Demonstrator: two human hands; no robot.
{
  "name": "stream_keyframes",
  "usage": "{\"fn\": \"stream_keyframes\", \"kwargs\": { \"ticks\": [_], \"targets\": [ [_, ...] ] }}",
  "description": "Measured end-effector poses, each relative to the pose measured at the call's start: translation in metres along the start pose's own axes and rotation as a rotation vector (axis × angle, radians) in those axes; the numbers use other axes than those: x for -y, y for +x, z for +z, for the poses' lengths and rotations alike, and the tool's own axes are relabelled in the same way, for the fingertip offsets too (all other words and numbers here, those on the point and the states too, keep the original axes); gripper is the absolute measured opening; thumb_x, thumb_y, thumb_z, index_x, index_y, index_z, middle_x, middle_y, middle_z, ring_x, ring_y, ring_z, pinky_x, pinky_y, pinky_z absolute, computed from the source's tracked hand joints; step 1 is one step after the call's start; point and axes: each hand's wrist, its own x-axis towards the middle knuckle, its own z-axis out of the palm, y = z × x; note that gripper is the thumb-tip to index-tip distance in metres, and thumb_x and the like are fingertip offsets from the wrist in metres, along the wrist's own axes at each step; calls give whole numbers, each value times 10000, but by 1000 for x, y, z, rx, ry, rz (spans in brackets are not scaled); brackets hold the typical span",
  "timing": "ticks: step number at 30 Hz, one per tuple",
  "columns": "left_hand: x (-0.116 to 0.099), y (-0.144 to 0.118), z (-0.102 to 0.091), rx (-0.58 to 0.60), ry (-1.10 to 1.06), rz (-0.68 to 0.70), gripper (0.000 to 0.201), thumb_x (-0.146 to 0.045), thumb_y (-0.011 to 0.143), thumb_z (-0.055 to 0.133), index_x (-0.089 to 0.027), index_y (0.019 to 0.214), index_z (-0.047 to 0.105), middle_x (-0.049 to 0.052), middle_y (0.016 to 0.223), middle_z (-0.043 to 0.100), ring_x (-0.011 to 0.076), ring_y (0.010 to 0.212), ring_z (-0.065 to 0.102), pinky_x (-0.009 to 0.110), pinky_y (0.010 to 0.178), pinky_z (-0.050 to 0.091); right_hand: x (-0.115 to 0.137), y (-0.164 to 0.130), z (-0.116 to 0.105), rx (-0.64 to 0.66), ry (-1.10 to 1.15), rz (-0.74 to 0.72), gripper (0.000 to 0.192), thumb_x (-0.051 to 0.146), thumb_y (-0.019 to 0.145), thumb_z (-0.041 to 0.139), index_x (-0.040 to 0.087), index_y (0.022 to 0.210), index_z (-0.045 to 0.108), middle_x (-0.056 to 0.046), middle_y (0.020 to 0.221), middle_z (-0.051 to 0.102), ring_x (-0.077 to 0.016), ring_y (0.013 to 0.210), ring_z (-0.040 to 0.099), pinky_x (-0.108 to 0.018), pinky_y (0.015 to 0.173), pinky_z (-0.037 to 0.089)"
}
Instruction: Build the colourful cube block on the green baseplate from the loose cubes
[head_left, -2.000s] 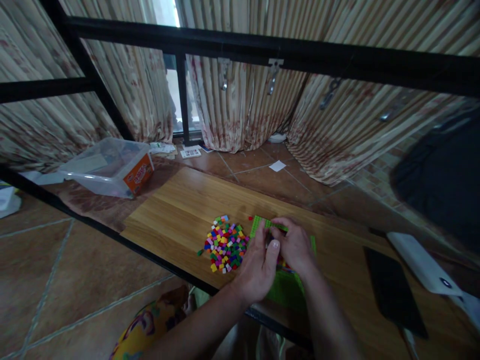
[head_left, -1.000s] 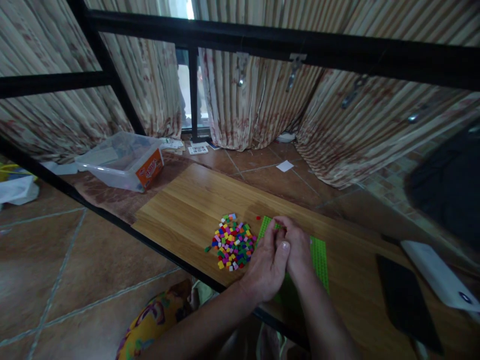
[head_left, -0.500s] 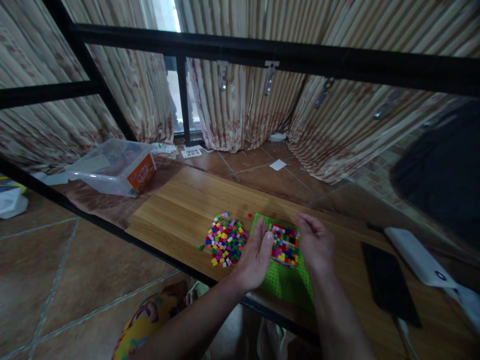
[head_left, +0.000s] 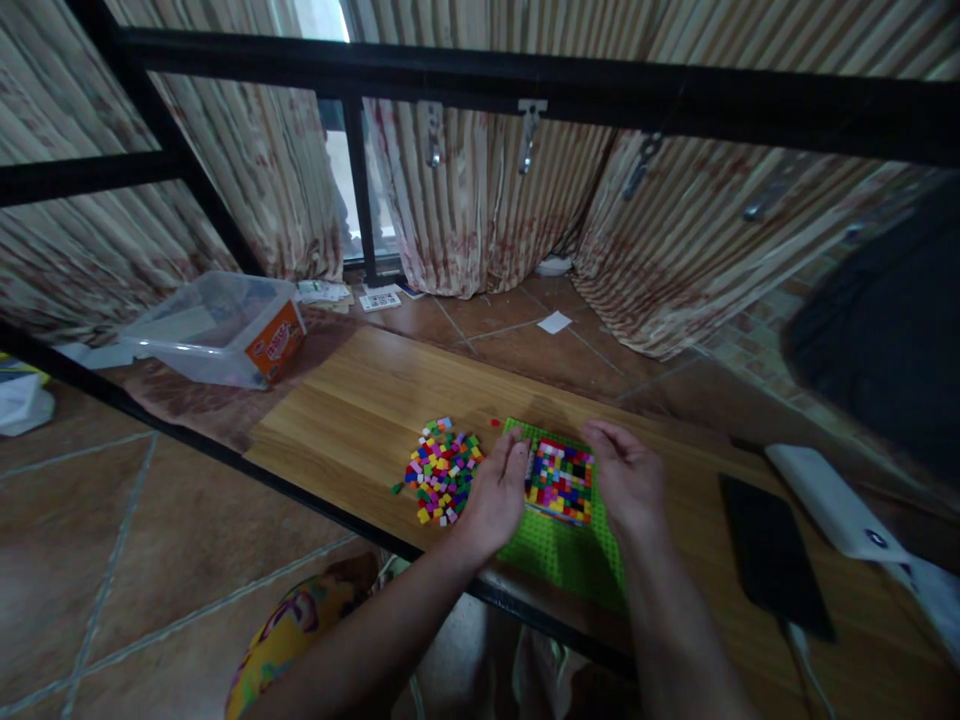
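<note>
Now the left hand (head_left: 495, 497) and the right hand (head_left: 628, 482) have parted from above the brick block (head_left: 561, 482), so its many-coloured top lies uncovered between them on the green baseplate (head_left: 564, 555), though whether either one pinches anything I cannot tell.

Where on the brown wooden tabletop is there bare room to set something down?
Widest: the tabletop patch between the clear plastic box and the loose multicoloured brick pile. Narrower: between the right hand and the flat black rectangular device. Crowded: the green studded baseplate, where a multicoloured brick panel sits between right hand and left hand.
</note>
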Motion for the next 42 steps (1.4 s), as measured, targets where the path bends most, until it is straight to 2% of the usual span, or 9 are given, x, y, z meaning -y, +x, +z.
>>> {"fn": "stream_keyframes", "kwargs": {
  "ticks": [6, 11, 14, 17, 22, 30, 34, 38, 42],
  "targets": [
    [-12, 4, 3, -41, 161, 22, 353, -324, 944, 447, -160, 1197, 631, 105, 1177, 690, 230, 1085, 643, 366, 1000, 477, -1, 1, 0, 8, 1, 3, 294, 434, 713, 679, 186, 862, 735, -76, 904, 753, -243, 918, 675, -403, 885, 483],
    [-21, 13, 1, 6, 330, 57, 283, -205, 903, 465, -169, 1030, 716, 67, 951, 744, 210, 922, 686, 338, 904, 514, -10, 4, -1, 0, -19, 48, 265, 416, 705, 685, 194, 840, 737, -70, 902, 754, -237, 919, 676, -404, 890, 484],
    [-23, 18, -2, 12, 398, 64, 279, -164, 877, 475, -179, 970, 738, 52, 922, 753, 197, 881, 693, 316, 868, 523, -16, 4, 0, -12, 79, 132, 268, 427, 704, 669, 200, 833, 729, -65, 888, 753, -222, 896, 684, -390, 859, 501],
    [-22, 24, -5, 46, 407, 93, 256, -166, 861, 505, -185, 922, 753, 42, 891, 757, 185, 852, 692, 291, 841, 526, -19, 2, 2, 8, 191, 244, 266, 417, 682, 694, 194, 822, 729, -64, 853, 754, -208, 832, 691, -346, 764, 527],
    [-13, 37, -6, 81, 334, 107, 201, -161, 824, 556, -166, 855, 755, 33, 823, 748, 163, 780, 674, 256, 766, 520, -16, 0, 6, 73, 322, 373, 252, 376, 624, 760, 187, 787, 731, -52, 816, 755, -196, 753, 687, -310, 660, 532],
    [-8, 47, -8, 127, 198, 66, 139, -144, 761, 596, -137, 775, 734, 13, 726, 709, 112, 664, 607, 208, 662, 480, -13, -3, 9, 75, 335, 379, 244, 366, 622, 760, 181, 777, 722, -40, 783, 748, -192, 739, 690, -322, 684, 539],
    [-7, 49, -7, 122, 80, -18, 97, -138, 714, 633, -134, 741, 726, -2, 671, 680, 92, 617, 574, 197, 636, 476, -14, -5, 10, 69, 333, 385, 242, 367, 629, 753, 183, 784, 727, -42, 791, 746, -191, 726, 681, -322, 674, 537],
    [-6, 49, -3, 94, -79, -164, 122, -141, 682, 670, -130, 785, 735, -7, 648, 670, 77, 573, 555, 193, 597, 475, -18, -6, 10, 80, 316, 356, 263, 410, 660, 722, 189, 803, 727, -40, 798, 747, -195, 736, 680, -331, 680, 527],
    [-10, 49, -1, 94, -197, -279, 96, -115, 653, 675, -127, 729, 732, -4, 620, 664, 79, 559, 561, 200, 586, 485, -18, -8, 10, 76, 290, 335, 325, 480, 678, 700, 190, 820, 732, -54, 846, 756, -204, 766, 683, -332, 684, 517]
  ]
}}
